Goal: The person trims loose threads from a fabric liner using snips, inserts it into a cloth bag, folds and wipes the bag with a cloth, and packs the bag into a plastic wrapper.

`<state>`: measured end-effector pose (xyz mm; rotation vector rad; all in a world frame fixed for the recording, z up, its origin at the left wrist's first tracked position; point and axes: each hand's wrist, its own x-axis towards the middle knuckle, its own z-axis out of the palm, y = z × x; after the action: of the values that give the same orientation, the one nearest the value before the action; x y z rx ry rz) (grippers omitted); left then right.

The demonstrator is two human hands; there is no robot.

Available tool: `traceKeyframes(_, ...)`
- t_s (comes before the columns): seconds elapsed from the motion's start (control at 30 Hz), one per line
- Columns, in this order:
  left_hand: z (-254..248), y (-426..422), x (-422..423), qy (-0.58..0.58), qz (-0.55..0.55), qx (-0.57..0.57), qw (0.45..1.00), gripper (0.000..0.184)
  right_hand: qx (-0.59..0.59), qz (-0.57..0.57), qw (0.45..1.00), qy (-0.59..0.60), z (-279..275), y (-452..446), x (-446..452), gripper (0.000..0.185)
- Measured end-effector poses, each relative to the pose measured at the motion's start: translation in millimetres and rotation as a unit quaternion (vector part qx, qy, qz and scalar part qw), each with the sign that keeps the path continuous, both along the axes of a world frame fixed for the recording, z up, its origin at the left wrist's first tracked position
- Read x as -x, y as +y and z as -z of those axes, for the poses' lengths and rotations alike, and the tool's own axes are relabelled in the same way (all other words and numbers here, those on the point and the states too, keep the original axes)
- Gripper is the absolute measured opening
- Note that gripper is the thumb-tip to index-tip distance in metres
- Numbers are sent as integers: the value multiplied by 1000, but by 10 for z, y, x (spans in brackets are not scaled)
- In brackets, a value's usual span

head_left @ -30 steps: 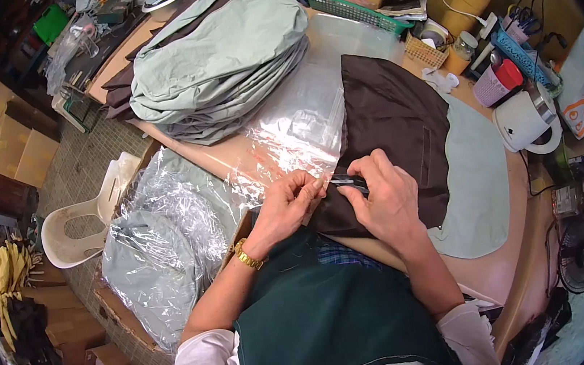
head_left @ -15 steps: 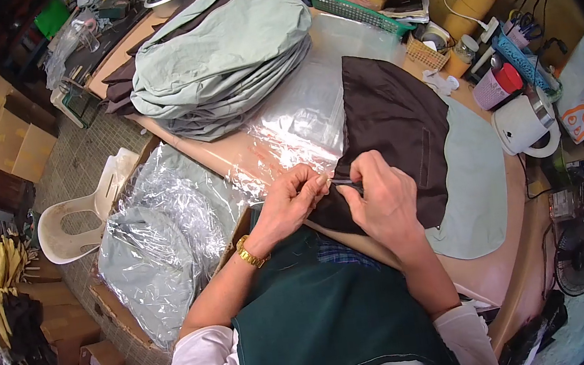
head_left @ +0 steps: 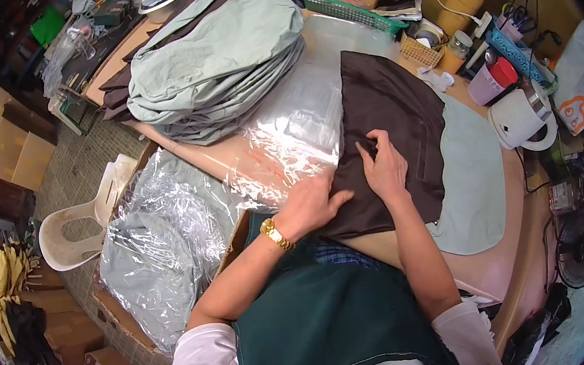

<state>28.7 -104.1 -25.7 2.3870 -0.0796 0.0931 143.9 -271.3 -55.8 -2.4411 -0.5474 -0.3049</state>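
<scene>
A white plastic chair (head_left: 96, 217) stands on the floor at the far left. To its right, beside the near edge of the worktop (head_left: 205, 155), an open cardboard box (head_left: 125, 321) contains light grey fabric (head_left: 149, 262) in clear plastic wrap. A pile of grey-green fabric (head_left: 219, 60) rests on the left part of the worktop, with dark brown fabric (head_left: 118, 102) at its left side. Clear plastic sheets (head_left: 301, 112) lie flat between this pile and the brown fabric piece (head_left: 395, 100).

The left hand (head_left: 308, 204), with a gold watch (head_left: 276, 235) at the wrist, is positioned at the left side of the brown fabric piece, near the plastic sheets. Its thumb points right; its other fingertips are hidden, so its grip cannot be determined.

The green basket (head_left: 350, 6) is located at the far edge of the worktop. The brown fabric piece extends inward from the near edge and partly covers a grey-green fabric panel (head_left: 473, 175). The right hand (head_left: 386, 167) is over the middle of the brown piece, fingers bent and thumb apart. A dark area shows at the fingertips; whether an object is gripped cannot be determined.

A white jug (head_left: 514, 120) stands at the right edge of the worktop. A black fan (head_left: 580, 248) is located beyond that edge.
</scene>
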Motion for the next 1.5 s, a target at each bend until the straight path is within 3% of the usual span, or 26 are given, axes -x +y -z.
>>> traceKeyframes(0.1, -174, 63, 93, 82, 0, 70, 994, 36, -9, 23, 999, -40, 49, -124, -153, 29)
traceKeyframes(0.13, -153, 139, 107, 57, -8, 44, 997, 33, -9, 28, 999, -39, 46, -135, -159, 29)
traceKeyframes(0.2, -206, 270, 168, 117, -13, 109, 987, 34, 10, 31, 999, 11, 7, -126, -127, 34)
traceKeyframes(0.3, 1, 393, 231, 54, -26, 178, 982, 33, -58, -11, 998, -12, -162, -77, -43, 33)
traceKeyframes(0.4, -140, 356, 236, 55, -46, 186, 980, 33, -12, -71, 995, 63, -484, -88, 168, 30)
traceKeyframes(0.53, -172, 317, 221, 58, -61, 198, 977, 33, 1, -161, 987, 17, -833, -18, 607, 25)
traceKeyframes(0.6, -229, 279, 226, 70, -61, 242, 966, 33, 17, -157, 987, -12, -914, 48, 747, 22)
traceKeyframes(0.83, -346, 236, 275, 54, -41, 239, 969, 32, 48, -167, 977, -121, -825, 180, 705, 15)
traceKeyframes(1.03, -239, 275, 253, 5, -48, 221, 974, 32, 52, -148, 986, -59, -1078, 127, 812, 21)
traceKeyframes(1.2, -381, 214, 273, 58, -38, 270, 960, 32, 64, -166, 981, -77, -980, 202, 763, 27)
traceKeyframes(1.43, -291, 279, 336, 39, -41, 243, 968, 32, 28, -110, 993, -28, -961, 158, 711, 26)
traceKeyframes(1.5, -258, 316, 417, 70, 31, 39, 996, 31, 4, -87, 996, -7, -810, 124, 666, 27)
